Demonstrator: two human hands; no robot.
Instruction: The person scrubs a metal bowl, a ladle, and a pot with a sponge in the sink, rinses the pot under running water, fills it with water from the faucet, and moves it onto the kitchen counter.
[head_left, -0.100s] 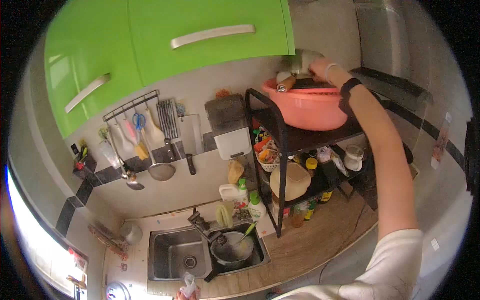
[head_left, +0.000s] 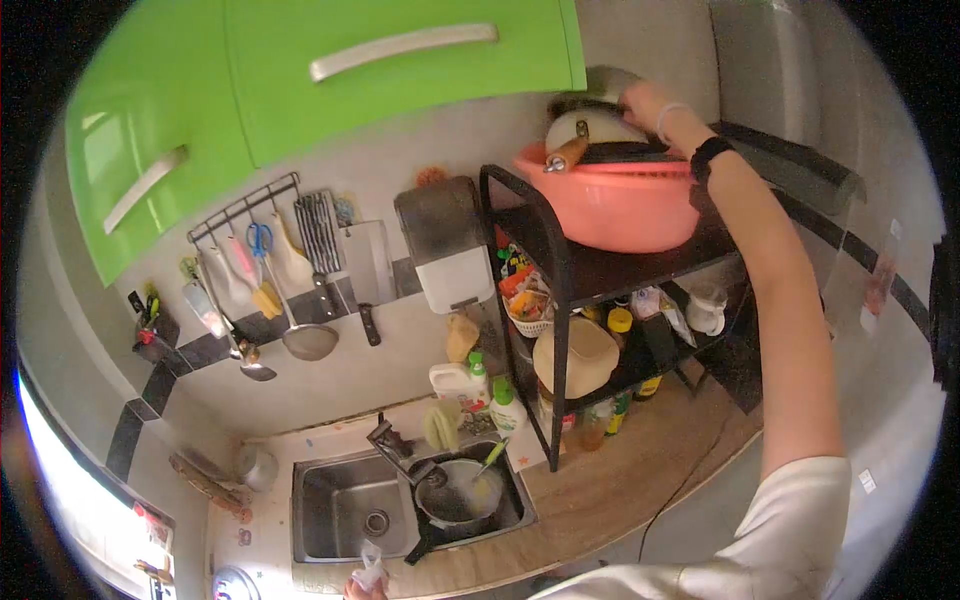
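High on the right, my right hand [head_left: 645,108] reaches over a pink plastic basin [head_left: 630,215] on the top shelf of a black rack. Its fingers are closed at the rim of a silvery metal bowl [head_left: 612,82], which is tilted and blurred. Under the bowl, inside the basin, a pan with a wooden handle [head_left: 568,155] and a pale rounded piece [head_left: 590,128] rest together. At the bottom edge, my left hand [head_left: 362,591] is mostly cut off by the frame, its fingers closed on a crumpled clear plastic bag [head_left: 370,565] in front of the sink.
A double sink [head_left: 345,505] holds a pot [head_left: 460,495] under the faucet. Soap bottles [head_left: 506,408] stand behind it. Utensils such as a ladle [head_left: 310,342] hang on the wall below green cabinets [head_left: 400,90]. The black rack [head_left: 560,330] carries jars and containers.
The metal bowl has risen slightly with my right hand, and more of the pale rounded piece and the pan shows beneath. The whole view has shifted a little.
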